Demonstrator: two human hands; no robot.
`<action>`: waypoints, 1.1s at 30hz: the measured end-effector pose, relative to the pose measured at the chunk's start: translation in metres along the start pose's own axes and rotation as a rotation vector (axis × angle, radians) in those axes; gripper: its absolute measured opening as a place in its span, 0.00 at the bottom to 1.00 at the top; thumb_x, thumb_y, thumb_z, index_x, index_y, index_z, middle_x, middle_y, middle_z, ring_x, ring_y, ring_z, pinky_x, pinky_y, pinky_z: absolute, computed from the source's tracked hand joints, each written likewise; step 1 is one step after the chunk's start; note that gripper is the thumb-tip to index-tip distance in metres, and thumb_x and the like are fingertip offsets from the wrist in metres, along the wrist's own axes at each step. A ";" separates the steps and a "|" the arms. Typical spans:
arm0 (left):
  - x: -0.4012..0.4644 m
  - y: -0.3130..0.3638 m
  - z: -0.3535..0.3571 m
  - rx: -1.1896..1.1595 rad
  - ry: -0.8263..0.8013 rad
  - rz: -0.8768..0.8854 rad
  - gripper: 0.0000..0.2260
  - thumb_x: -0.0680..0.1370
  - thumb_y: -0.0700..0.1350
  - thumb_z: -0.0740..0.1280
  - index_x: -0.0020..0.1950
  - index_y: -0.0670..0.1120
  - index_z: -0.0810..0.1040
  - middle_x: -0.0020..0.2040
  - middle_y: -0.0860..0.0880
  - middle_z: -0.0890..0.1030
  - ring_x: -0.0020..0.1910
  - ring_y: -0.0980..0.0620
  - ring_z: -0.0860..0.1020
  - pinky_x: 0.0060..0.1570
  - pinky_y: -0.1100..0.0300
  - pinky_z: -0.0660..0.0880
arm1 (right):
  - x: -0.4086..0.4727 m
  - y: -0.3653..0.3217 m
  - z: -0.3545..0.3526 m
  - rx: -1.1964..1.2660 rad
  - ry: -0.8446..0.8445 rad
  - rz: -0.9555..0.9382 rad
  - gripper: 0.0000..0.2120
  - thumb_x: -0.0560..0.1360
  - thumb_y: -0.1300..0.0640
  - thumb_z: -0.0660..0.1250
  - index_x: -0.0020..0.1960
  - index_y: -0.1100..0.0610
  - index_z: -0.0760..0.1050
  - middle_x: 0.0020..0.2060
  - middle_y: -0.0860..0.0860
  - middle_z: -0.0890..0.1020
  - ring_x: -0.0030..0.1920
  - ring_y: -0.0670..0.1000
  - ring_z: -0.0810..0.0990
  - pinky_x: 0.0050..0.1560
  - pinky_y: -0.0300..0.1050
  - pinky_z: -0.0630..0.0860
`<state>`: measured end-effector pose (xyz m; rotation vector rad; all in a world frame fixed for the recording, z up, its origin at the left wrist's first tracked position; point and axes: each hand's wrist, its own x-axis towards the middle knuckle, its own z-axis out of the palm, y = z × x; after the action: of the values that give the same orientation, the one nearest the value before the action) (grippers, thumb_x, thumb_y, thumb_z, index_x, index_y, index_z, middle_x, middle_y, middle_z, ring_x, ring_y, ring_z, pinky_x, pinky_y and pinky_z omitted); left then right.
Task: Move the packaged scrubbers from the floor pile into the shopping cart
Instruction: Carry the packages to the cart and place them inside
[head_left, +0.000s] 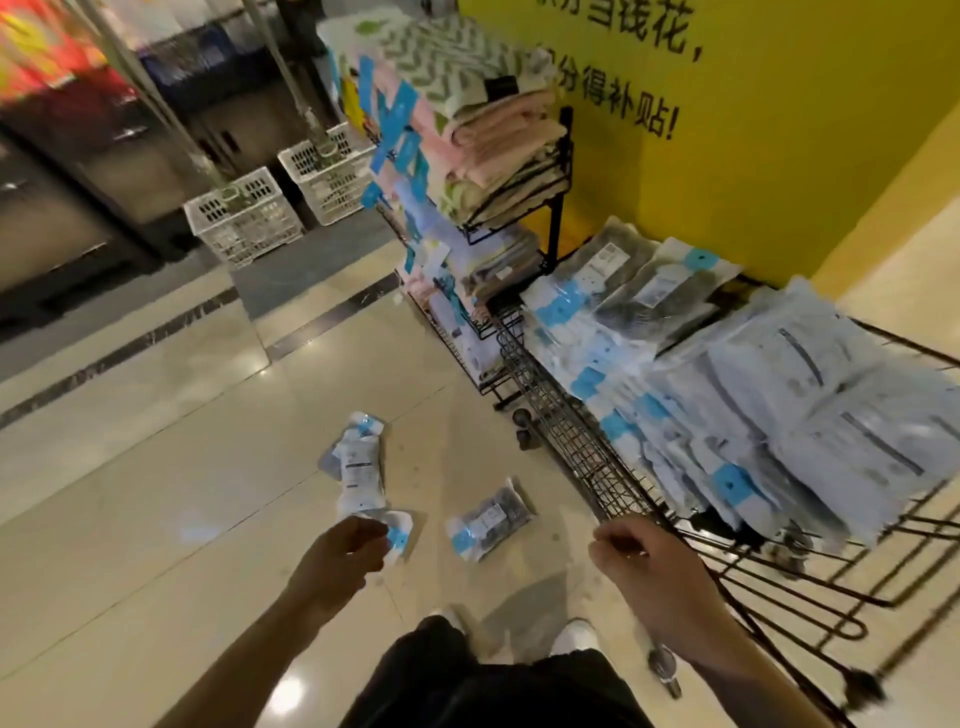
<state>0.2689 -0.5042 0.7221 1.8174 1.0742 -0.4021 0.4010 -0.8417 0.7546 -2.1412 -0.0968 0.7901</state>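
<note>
Judging the packaged scrubbers (358, 467) as light, crinkly, slick film bags — best pinching at a flat sealed edge; lying loose on the floor (156, 467) at 12 o'clock of the feet, one dark pack (491, 517) just at 1 o'clock. Left hand (345, 548) curling half-closed beside the nearest pack, contact unclear; right hand (631, 551) loosely curled, apparently empty, hovering at the shopping cart (571, 447) rim — 2 o'clock.
</note>
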 end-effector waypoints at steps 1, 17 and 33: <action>-0.003 -0.016 -0.009 0.005 0.029 -0.017 0.05 0.80 0.47 0.71 0.56 0.54 0.82 0.52 0.50 0.87 0.52 0.46 0.84 0.51 0.51 0.78 | 0.002 -0.008 0.010 -0.007 -0.020 -0.016 0.04 0.80 0.50 0.71 0.48 0.42 0.79 0.46 0.39 0.84 0.48 0.37 0.81 0.43 0.32 0.73; -0.080 -0.289 -0.200 -0.308 0.360 -0.285 0.06 0.82 0.48 0.69 0.58 0.55 0.82 0.52 0.53 0.86 0.50 0.54 0.85 0.56 0.49 0.81 | 0.008 -0.175 0.318 -0.245 -0.411 -0.217 0.03 0.78 0.48 0.73 0.51 0.45 0.82 0.45 0.42 0.86 0.46 0.43 0.84 0.46 0.39 0.77; 0.014 -0.289 -0.353 -0.411 0.261 -0.131 0.06 0.82 0.50 0.68 0.57 0.58 0.81 0.52 0.57 0.85 0.51 0.58 0.84 0.55 0.55 0.80 | 0.109 -0.219 0.486 -0.341 -0.312 0.180 0.05 0.79 0.54 0.70 0.46 0.54 0.82 0.42 0.52 0.87 0.38 0.53 0.85 0.40 0.43 0.76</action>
<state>-0.0185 -0.1500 0.7235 1.4616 1.3497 -0.0114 0.2548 -0.3306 0.6376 -2.3490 -0.2174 1.2884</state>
